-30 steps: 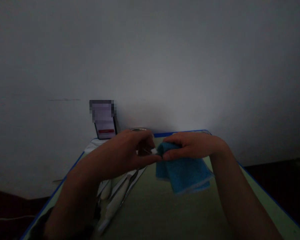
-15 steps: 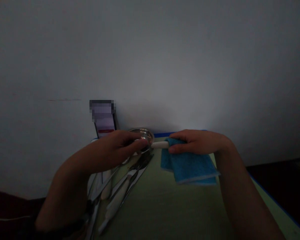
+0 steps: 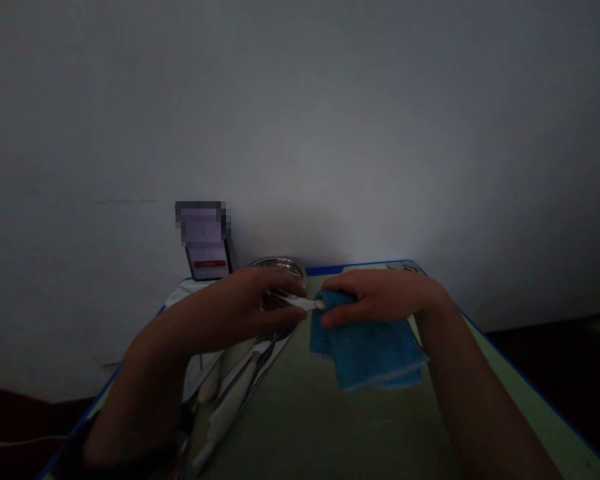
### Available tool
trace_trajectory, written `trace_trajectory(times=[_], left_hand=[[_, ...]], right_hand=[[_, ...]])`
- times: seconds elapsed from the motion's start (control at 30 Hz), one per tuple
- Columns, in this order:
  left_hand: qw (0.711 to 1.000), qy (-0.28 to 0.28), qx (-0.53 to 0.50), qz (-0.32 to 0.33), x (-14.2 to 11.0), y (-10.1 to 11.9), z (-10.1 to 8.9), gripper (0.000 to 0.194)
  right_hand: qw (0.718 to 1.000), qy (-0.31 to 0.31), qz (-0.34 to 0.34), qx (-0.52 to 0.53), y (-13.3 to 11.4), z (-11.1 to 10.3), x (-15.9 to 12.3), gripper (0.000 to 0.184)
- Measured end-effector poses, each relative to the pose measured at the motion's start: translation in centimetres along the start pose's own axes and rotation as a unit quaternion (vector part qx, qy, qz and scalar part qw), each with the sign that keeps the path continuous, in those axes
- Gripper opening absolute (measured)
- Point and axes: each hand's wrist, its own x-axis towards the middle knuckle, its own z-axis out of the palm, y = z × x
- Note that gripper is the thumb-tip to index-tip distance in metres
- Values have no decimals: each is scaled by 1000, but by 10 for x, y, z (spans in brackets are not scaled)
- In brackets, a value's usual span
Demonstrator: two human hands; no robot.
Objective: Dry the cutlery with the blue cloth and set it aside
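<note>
My left hand (image 3: 250,308) is closed on one end of a piece of cutlery with a white handle (image 3: 307,304). My right hand (image 3: 380,298) is closed on a folded blue cloth (image 3: 367,353), pinching it around the other end of that handle. The cloth hangs down from my fingers toward the green table (image 3: 310,427). Both hands meet above the middle of the table, in dim light.
Several knives and other cutlery with white handles (image 3: 230,400) lie on the table's left side. A metal bowl (image 3: 280,268) sits at the far edge. A phone (image 3: 207,257) leans against the white wall. The table has a blue rim (image 3: 510,363).
The hands had pulled apart, showing more of the white handle; now they have come back together and the cloth covers most of it again.
</note>
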Motion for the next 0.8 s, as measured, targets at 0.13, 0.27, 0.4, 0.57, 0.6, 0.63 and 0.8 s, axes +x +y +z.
trace_trajectory(times=[0.13, 0.27, 0.4, 0.57, 0.6, 0.63, 0.8], left_hand=[[998, 59, -10, 14, -4, -10, -8, 28], [984, 147, -96, 39, -9, -19, -12, 24], [945, 240, -218, 43, -5, -21, -4, 30], [924, 258, -281, 33, 9, -19, 9, 34], [924, 256, -281, 28, 11, -19, 10, 31], [926, 255, -277, 28, 13, -19, 11, 29], [915, 280, -286, 50, 16, -16, 12, 15]], right_hand=[[999, 2, 4, 50, 0, 0, 1, 36], [987, -8, 29, 160, 3, -2, -5, 36], [980, 37, -2, 196, 4, -2, -6, 36], [979, 110, -54, 164, -3, 4, 4, 34], [980, 118, -55, 153, -4, 4, 6, 35], [980, 124, -54, 148, -5, 5, 8, 35], [976, 108, -29, 188, -3, 4, 6, 36]])
